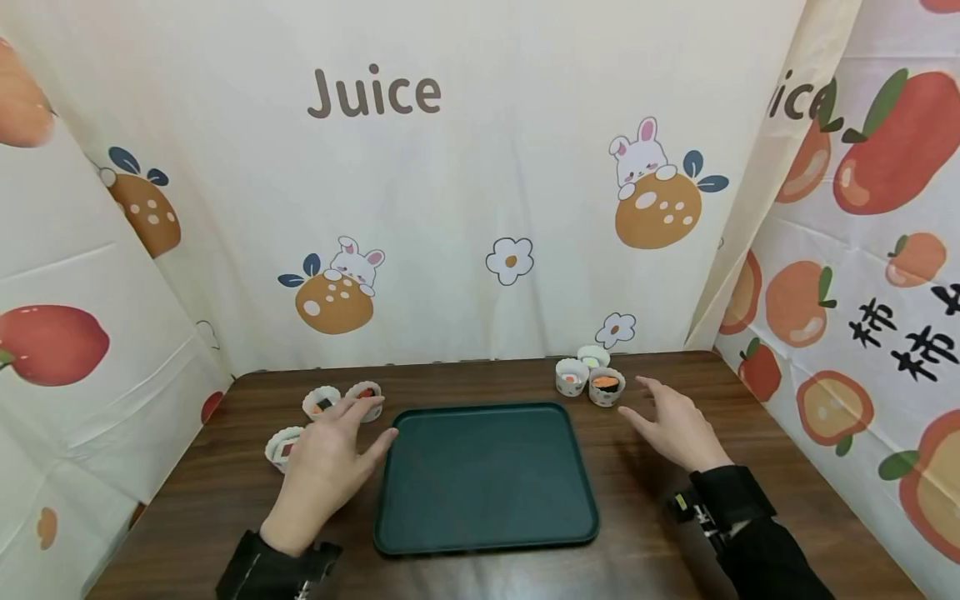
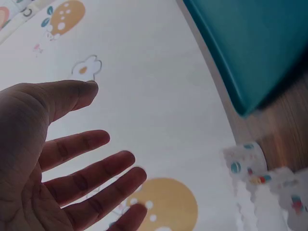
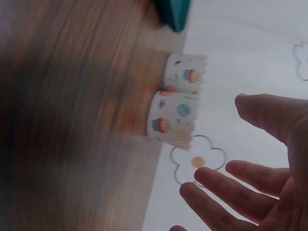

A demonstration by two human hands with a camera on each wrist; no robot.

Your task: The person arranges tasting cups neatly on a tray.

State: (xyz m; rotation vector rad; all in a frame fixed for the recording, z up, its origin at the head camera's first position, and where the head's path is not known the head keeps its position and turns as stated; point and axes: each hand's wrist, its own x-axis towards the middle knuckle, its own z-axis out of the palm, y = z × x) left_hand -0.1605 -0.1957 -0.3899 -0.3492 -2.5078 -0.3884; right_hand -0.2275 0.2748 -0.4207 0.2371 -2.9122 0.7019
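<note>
My left hand [image 1: 326, 458] hovers left of the green tray [image 1: 487, 479], fingers extended and holding nothing. Around its fingertips stand three paper cups with sushi-like pieces: one cup [image 1: 274, 454] nearer me, a second cup [image 1: 313, 398] behind the hand, and a third cup [image 1: 371, 388] partly covered by a finger. To the right of the tray, my right hand [image 1: 681, 427] is spread and empty, close to a cup [image 1: 606, 398] with an orange-topped piece. Touching that cluster are a white cup [image 1: 570, 388] and a rear cup [image 1: 594, 353]. In both wrist views the fingers hold nothing.
The tray lies flat in the middle of the brown wooden table [image 1: 637, 533]. A cream curtain [image 1: 465, 183] with printed fruit hangs along the back edge. Patterned cloths [image 1: 885, 350] close off both sides.
</note>
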